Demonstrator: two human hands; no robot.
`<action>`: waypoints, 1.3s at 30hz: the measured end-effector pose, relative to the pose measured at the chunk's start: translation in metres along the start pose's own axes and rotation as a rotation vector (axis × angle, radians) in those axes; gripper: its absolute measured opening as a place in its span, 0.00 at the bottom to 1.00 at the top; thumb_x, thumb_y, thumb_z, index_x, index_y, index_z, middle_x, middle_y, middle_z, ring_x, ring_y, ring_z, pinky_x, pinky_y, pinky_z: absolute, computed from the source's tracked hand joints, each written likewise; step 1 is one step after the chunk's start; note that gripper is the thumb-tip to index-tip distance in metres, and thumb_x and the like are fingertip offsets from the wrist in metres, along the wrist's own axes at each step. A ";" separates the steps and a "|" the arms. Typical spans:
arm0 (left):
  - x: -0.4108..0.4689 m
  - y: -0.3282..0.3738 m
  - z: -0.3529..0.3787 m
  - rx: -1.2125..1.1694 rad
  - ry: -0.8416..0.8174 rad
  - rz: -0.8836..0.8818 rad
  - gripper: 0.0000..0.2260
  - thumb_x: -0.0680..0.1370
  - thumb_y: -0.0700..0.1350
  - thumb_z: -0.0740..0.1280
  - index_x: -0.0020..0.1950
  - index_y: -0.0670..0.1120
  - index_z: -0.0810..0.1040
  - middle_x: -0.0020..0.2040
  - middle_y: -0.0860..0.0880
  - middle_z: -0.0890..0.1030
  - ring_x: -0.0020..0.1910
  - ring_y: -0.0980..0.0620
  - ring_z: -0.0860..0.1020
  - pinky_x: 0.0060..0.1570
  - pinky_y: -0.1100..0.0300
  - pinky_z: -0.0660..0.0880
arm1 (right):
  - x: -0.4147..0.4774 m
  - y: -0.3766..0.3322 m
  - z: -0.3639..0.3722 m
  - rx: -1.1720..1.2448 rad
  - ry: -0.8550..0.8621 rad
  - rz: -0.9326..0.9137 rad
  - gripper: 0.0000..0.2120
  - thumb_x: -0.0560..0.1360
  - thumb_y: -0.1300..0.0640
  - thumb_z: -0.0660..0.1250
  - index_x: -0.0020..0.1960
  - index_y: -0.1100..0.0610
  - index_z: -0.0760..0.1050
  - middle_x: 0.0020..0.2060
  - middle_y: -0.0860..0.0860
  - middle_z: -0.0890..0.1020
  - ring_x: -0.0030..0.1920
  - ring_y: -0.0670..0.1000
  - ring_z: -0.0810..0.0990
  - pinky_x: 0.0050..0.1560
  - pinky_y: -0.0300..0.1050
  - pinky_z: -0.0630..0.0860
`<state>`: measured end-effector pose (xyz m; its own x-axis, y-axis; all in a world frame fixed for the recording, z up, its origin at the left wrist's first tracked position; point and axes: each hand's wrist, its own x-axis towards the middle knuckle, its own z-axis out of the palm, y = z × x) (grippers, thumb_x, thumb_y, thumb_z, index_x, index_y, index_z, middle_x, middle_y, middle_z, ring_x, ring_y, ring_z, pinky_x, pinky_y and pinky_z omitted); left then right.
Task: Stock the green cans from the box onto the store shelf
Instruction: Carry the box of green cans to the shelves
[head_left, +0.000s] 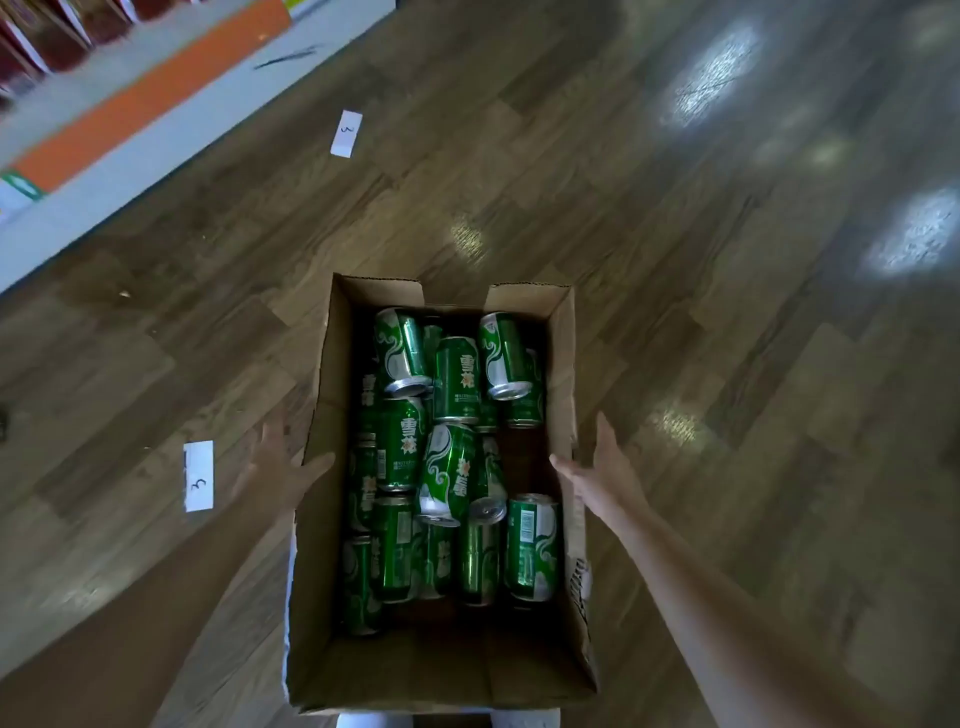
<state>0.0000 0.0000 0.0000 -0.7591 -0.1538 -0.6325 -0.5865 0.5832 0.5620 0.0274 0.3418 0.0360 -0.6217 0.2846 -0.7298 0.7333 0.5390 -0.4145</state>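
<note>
The cardboard box (332, 374) sat open on the wooden floor (675, 312), its flaps folded out of the way so the contents could be reached from above. Inside lay the green cans (452, 467), all of them on their sides and heaped loosely on one another at mixed angles, some showing a silver end. They filled the far and middle parts of the box, while the near end showed bare cardboard bottom. None had reached the shelf (130, 104), which ran along the upper left, well apart from the box, with reddish packs on it.

The left hand (280, 462) was at the outside of the box's left wall and the right hand (605, 467) at its right wall, one on each side at about the same height. Both were released, fingers straight and spread, grasping nothing. The thumbs reached inward over the rims, though whether the palms actually touched the cardboard could not be told from this angle. Set like that, the hands looked ready either to steady or shift the box nearer the shelf, or to drop in for the first cans, so I judged the stocking to be at its start.

Two white paper slips marked with a numeral lay on the floor, one near the shelf (346, 133) and one just left of the left hand (198, 476).
</note>
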 end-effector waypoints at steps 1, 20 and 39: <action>0.000 -0.003 0.004 -0.083 0.005 -0.021 0.35 0.73 0.42 0.72 0.75 0.47 0.56 0.72 0.44 0.65 0.68 0.41 0.67 0.64 0.41 0.68 | 0.002 0.003 0.005 0.054 0.010 0.013 0.43 0.74 0.51 0.69 0.77 0.54 0.45 0.70 0.55 0.68 0.61 0.57 0.77 0.58 0.49 0.76; -0.010 0.006 0.012 0.382 0.082 -0.036 0.11 0.79 0.43 0.63 0.55 0.36 0.74 0.43 0.40 0.76 0.41 0.42 0.75 0.39 0.54 0.71 | 0.005 0.018 0.004 -0.122 0.086 -0.208 0.11 0.74 0.68 0.61 0.47 0.53 0.74 0.32 0.44 0.77 0.29 0.42 0.75 0.25 0.30 0.67; -0.130 0.049 -0.014 0.302 0.011 -0.128 0.06 0.78 0.42 0.64 0.49 0.38 0.75 0.39 0.41 0.76 0.37 0.44 0.76 0.32 0.59 0.69 | -0.090 0.012 -0.079 -0.183 -0.028 -0.097 0.10 0.72 0.69 0.62 0.37 0.57 0.70 0.30 0.51 0.74 0.28 0.49 0.72 0.26 0.40 0.66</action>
<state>0.0658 0.0380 0.1172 -0.6886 -0.2489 -0.6811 -0.5682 0.7687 0.2935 0.0705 0.3856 0.1392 -0.6768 0.2033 -0.7075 0.6065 0.6988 -0.3794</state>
